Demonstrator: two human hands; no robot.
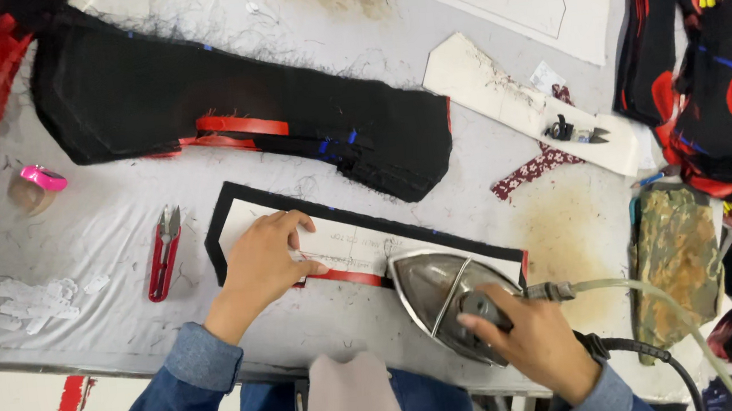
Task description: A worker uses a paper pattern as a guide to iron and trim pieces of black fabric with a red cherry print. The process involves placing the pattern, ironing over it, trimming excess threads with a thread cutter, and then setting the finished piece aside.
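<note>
Pressing flat, fingers spread, left hand (265, 260) on a white paper template (347, 239) over a black fabric piece (230, 202) edged in red. Gripping, right hand (534, 337) closed around handle of steel iron (439, 293) just right of left fingers, on grey counter (113, 214).

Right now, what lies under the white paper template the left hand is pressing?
Under the paper template lies a black fabric piece, its edge showing around it, with a red strip folded at the near side. The left hand and iron cover parts.
</note>
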